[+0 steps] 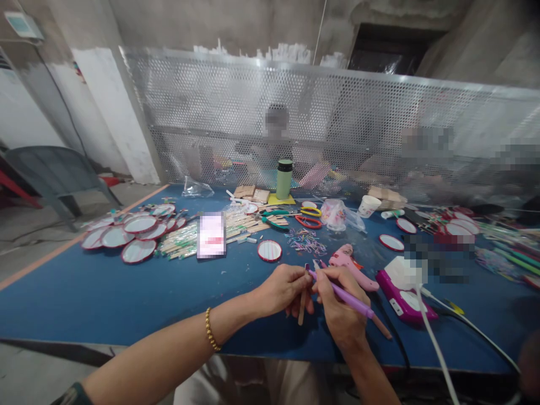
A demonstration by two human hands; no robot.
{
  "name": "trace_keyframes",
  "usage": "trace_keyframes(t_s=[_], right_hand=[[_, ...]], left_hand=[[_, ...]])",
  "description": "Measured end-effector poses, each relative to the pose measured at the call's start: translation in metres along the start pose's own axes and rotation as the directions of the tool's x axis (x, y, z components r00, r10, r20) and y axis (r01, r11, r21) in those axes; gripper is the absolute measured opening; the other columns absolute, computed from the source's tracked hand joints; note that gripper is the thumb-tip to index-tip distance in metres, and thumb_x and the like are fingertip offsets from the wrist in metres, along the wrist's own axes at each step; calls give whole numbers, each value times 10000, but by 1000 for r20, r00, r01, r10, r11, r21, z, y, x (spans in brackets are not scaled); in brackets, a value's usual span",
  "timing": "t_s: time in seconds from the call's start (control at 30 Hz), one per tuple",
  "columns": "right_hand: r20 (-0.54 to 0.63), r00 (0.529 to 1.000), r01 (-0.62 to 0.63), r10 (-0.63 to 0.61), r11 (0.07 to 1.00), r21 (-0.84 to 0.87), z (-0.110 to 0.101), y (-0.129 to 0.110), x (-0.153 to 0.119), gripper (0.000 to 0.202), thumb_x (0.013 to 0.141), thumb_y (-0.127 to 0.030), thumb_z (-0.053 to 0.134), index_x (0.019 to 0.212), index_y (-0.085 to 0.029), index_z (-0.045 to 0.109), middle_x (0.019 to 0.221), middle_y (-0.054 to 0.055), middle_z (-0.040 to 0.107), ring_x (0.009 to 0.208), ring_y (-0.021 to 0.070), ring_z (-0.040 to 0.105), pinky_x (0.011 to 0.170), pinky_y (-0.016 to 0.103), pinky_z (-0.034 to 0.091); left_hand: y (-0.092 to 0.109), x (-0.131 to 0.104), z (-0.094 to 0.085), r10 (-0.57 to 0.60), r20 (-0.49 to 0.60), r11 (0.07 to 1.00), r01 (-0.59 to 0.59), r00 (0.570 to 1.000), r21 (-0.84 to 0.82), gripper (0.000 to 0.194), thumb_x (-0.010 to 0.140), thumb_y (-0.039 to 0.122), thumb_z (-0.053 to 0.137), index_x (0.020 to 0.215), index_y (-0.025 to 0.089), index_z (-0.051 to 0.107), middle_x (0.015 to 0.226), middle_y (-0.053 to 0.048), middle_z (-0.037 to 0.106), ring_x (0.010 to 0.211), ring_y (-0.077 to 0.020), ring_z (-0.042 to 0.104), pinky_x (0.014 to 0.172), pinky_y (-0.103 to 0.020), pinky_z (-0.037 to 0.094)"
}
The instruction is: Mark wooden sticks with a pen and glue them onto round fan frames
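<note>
My left hand (276, 289) pinches a narrow flat wooden stick (302, 309), held upright with its lower end sticking out below the fingers. My right hand (343, 312) is closed around a slim purple pen-like tool (354, 301), its front end meeting the top of the stick. A brownish rod (382, 327) extends from the tool's rear; I cannot tell whether it is part of it. Just beyond my hands lie a pink glue gun (353, 270), a scatter of small pastel-coloured pieces (307, 242) and a round white disc (269, 251) with a red rim.
Red-rimmed discs (139, 251) are heaped at left beside bundled sticks (179, 242). A phone (211, 239), green bottle (284, 181), pliers (274, 222) and paper cup (369, 206) stand or lie farther back. A magenta power strip (407, 306) with cables sits right; a perforated metal screen (236, 101) borders the table.
</note>
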State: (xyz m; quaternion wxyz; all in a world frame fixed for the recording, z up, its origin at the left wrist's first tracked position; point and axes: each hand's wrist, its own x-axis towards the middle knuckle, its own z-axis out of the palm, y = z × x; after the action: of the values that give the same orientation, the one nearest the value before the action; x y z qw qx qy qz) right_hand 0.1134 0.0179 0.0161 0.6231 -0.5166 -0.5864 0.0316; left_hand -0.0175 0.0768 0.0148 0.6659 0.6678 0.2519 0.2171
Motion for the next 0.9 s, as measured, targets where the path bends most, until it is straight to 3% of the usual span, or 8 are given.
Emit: trace_keyframes(t_s=[0.57, 0.9], right_hand=[[27, 1000, 3, -3, 1000, -13, -2, -2, 1, 224, 874, -288, 604, 665, -208, 606, 519, -30, 614, 434, 121, 561, 442, 238, 470], [-15, 1000, 12, -12, 1000, -18, -2, -2, 1, 213, 875, -269, 603, 672, -205, 610, 536, -27, 623, 442, 127, 563, 464, 252, 475]], left_hand=[[2, 0, 0, -4, -4, 1000, 4, 1000, -13, 638, 766, 810, 495, 769, 173, 501, 600, -15, 635, 394, -79, 505, 367, -184, 394], [2, -1, 0, -20, -5, 999, 19, 1000, -49, 676, 724, 838, 523, 775, 164, 523, 602, -10, 643, 386, -77, 504, 347, -179, 382]])
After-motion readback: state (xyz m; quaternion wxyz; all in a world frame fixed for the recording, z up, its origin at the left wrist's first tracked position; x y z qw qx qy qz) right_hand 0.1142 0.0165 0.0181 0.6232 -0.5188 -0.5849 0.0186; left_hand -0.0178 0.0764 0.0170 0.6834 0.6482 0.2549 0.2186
